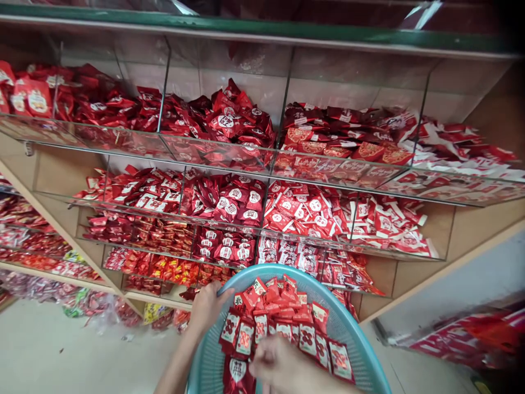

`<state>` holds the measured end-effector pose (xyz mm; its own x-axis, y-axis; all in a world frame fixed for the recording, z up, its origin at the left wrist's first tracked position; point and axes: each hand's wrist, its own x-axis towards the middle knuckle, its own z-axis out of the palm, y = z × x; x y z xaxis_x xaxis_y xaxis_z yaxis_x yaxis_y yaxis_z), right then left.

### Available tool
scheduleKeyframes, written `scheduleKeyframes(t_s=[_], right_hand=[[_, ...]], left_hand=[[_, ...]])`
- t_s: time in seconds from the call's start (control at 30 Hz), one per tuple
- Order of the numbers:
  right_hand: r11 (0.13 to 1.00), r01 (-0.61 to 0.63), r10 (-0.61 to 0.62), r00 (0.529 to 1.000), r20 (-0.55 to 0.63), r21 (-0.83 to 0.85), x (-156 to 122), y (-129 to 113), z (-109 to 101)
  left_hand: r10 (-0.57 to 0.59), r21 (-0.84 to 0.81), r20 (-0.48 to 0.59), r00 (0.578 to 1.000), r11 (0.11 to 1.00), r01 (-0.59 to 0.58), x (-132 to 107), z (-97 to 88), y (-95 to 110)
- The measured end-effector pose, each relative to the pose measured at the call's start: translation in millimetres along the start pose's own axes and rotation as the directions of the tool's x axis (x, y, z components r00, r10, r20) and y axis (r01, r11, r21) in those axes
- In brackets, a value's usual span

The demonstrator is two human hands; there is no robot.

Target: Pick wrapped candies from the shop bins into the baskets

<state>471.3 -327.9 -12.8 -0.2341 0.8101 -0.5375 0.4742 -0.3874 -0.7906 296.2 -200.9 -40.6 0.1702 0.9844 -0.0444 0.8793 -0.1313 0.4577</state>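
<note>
A round turquoise plastic basket (365, 350) is in front of me at the bottom of the head view. Its rim is held at the left by my left hand (208, 307), with the thumb lying over the edge. Inside lie many small red packets (283, 298), some with white label panels, and a darker red packet (238, 375) near the front. Over these packets my right hand (275, 358) is blurred, its fingers curled together. Whatever sits between those fingers, if anything, is hidden.
Wooden shelves with clear dividers hold heaps of red packets (229, 117) in several tiers. A glass shelf edge (262, 30) crosses the top. Bagged goods (98, 306) lie on the floor at left, and a red printed package (459, 339) is at the lower right.
</note>
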Motion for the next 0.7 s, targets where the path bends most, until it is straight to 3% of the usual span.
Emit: scheduleKeyframes(t_s=[0.03, 0.07, 0.1, 0.13, 0.17, 0.23, 0.3, 0.37, 0.5, 0.7], right_hand=[[0.991, 0.093, -0.098, 0.994, -0.047, -0.097, -5.3, -25.8, -12.3], [0.94, 0.215, -0.257, 0.957, -0.135, -0.266, -9.2, -52.2, -24.8], [0.83, 0.318, -0.435, 0.883, -0.175, -0.458, -11.4, -77.8, -37.3], [0.69, 0.344, -0.569, 0.801, -0.185, -0.637, -11.6, -101.7, -49.5], [0.546, 0.309, -0.654, 0.738, -0.166, -0.778, -9.9, -123.4, -61.4], [0.272, 0.192, -0.744, 0.664, -0.079, -0.943, -1.5, -158.9, -83.6], [0.116, 0.076, -0.784, 0.619, -0.044, -0.99, 11.6, -184.6, -103.2], [0.076, -0.018, -0.8, 0.595, -0.072, -0.997, 26.4, -202.6, -119.6], [0.154, -0.12, -0.794, 0.576, -0.195, -0.981, 52.4, -224.5, -139.8], [0.219, -0.159, -0.778, 0.567, -0.27, -0.963, 72.4, -233.1, -142.1]], left_hand=[[0.005, -0.009, -0.003, 1.0, 1.0, -0.005, -0.3, 0.2, -0.3], [0.013, -0.022, -0.006, 1.0, 1.0, -0.013, -0.5, 0.4, -0.5], [0.018, -0.037, -0.007, 1.0, 0.999, -0.018, -0.6, 0.4, -0.5], [0.016, -0.048, -0.006, 1.0, 0.999, -0.016, -0.7, 0.2, -0.4], [0.01, -0.057, -0.004, 1.0, 0.998, -0.01, -0.6, 0.0, -0.2], [-0.002, -0.066, 0.003, 1.0, 0.998, 0.003, -0.3, -0.7, 0.2], [-0.003, -0.077, 0.007, 1.0, 0.997, 0.003, 0.0, -0.9, 0.2], [0.006, -0.078, 0.0, 1.0, 0.997, -0.006, 0.1, -0.1, -0.6], [0.008, -0.071, -0.025, 1.0, 0.997, -0.009, -0.3, 3.0, -2.6], [-0.024, -0.067, -0.022, 0.999, 0.998, 0.023, -1.2, 3.7, -2.6]])
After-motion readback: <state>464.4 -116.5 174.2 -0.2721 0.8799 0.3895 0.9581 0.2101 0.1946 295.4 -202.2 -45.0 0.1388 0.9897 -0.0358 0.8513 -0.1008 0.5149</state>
